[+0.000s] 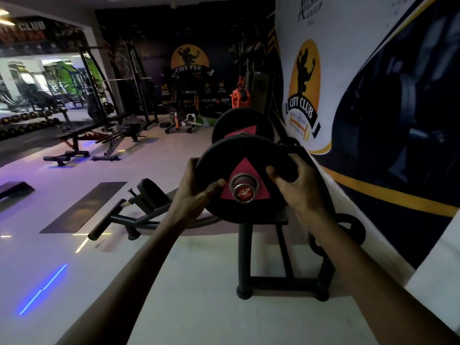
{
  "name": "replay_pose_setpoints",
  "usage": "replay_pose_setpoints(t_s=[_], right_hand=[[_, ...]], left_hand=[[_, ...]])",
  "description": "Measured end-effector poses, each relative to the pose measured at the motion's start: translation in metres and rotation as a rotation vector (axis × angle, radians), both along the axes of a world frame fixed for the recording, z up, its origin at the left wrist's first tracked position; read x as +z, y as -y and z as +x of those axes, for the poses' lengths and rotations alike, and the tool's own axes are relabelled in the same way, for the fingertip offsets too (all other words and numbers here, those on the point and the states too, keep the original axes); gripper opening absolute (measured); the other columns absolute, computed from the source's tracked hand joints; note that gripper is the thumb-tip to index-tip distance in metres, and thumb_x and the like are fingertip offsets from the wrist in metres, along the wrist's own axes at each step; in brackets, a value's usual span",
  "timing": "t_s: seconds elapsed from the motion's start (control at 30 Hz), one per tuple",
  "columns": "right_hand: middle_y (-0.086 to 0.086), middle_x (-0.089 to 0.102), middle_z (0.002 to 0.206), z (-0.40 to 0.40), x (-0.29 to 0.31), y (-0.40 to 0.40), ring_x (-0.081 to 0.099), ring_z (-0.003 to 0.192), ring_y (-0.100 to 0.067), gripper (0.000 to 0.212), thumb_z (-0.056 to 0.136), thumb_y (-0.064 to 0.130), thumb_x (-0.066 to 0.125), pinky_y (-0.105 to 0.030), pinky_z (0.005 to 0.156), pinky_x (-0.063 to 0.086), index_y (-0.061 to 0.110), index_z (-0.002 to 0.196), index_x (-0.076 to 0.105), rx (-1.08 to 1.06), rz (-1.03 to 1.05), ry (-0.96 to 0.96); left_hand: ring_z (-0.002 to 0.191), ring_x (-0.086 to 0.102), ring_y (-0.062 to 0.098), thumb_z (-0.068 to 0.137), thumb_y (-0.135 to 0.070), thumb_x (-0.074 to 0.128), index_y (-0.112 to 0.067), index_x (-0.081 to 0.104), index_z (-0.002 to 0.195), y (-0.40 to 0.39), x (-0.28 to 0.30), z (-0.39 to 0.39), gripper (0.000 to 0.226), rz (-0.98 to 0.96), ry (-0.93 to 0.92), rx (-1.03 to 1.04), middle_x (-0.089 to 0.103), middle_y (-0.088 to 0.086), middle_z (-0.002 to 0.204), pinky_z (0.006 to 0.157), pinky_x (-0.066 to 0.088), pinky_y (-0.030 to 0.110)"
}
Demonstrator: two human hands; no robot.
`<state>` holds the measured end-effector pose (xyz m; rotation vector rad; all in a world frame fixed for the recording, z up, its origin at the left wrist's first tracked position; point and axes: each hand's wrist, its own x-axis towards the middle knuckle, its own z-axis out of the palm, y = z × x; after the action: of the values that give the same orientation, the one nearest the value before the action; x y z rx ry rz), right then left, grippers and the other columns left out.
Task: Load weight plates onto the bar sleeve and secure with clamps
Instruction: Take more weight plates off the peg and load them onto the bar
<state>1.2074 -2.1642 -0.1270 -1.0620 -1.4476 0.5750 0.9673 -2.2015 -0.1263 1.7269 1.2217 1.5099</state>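
Both hands clamp the black weight plate: my left hand curls round its left edge, my right hand hooks its upper right rim. It sits on the bar sleeve, whose end pokes through the hub. Heavy, rigid, smooth-faced, I judge; opposite rims give the surest hold.

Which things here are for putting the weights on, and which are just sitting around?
For the job:
- near weight plate, gripped by left hand and right hand
- bar sleeve poking through it
- far weight plate
- orange clamp

Just sitting around:
- floor mat
- bench
- dumbbell rack
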Motion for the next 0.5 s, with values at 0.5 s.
replay_pose_setpoints(t_s=[0.5], right_hand=[[-0.011, 0.027, 0.167, -0.024, 0.006, -0.131, 0.026, 0.154, -0.026, 0.076, 0.101, 0.037, 0.059, -0.027, 0.114, 0.029, 0.013, 0.162, 0.020, -0.075, -0.054, 0.217]], left_hand=[[0.155, 0.015, 0.032, 0.095, -0.011, 0.066, -0.024, 0.005, 0.162, -0.158, 0.009, 0.000, 0.091, 0.094, -0.315, 0.136, 0.015, 0.013, 0.164, 0.123, 0.025, 0.059]])
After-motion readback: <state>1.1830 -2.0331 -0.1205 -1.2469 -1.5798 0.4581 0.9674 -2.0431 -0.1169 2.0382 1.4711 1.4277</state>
